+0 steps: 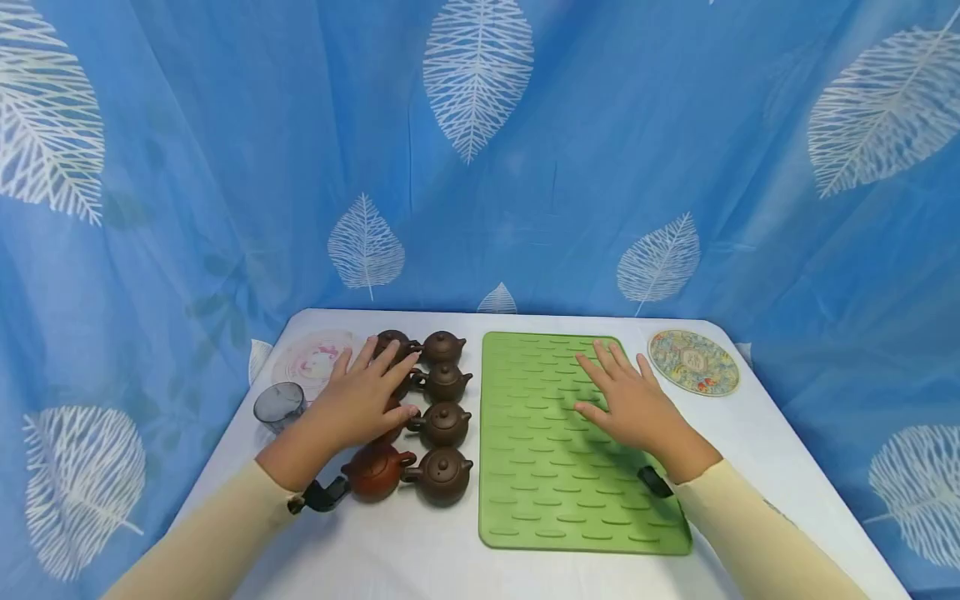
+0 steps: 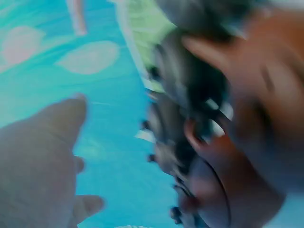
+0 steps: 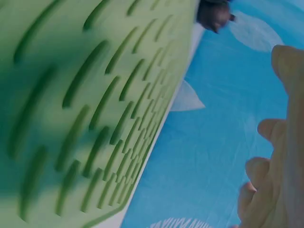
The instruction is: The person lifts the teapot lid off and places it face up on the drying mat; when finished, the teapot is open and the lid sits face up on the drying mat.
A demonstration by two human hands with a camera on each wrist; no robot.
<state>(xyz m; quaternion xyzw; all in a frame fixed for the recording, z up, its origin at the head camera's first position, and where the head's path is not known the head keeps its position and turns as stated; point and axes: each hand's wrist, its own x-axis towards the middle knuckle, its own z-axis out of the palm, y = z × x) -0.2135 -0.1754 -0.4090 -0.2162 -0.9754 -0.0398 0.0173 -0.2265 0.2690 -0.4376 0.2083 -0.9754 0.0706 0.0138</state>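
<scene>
My left hand point(image 1: 363, 400) is spread with fingers extended above the left column of small clay teapots, partly hiding them. A reddish-brown teapot point(image 1: 375, 475) shows below that hand, near the wrist. Beside it runs a column of several dark brown teapots, the nearest one point(image 1: 442, 478) with its spout to the right. My right hand point(image 1: 637, 404) hovers, fingers spread, over a green ridged mat point(image 1: 525, 508). Neither hand holds anything. In the left wrist view the teapots are blurred beside the left hand point(image 2: 38, 161); the right wrist view shows the right hand point(image 3: 280, 156) above the mat.
A grey transparent cup point(image 1: 279, 405) stands left of the left hand. Behind it lies a pale round disc with a pink pattern point(image 1: 296, 354). A colourful patterned round disc point(image 1: 693, 362) lies right of the mat. A blue leaf-print curtain point(image 1: 525, 208) surrounds the white table point(image 1: 390, 550).
</scene>
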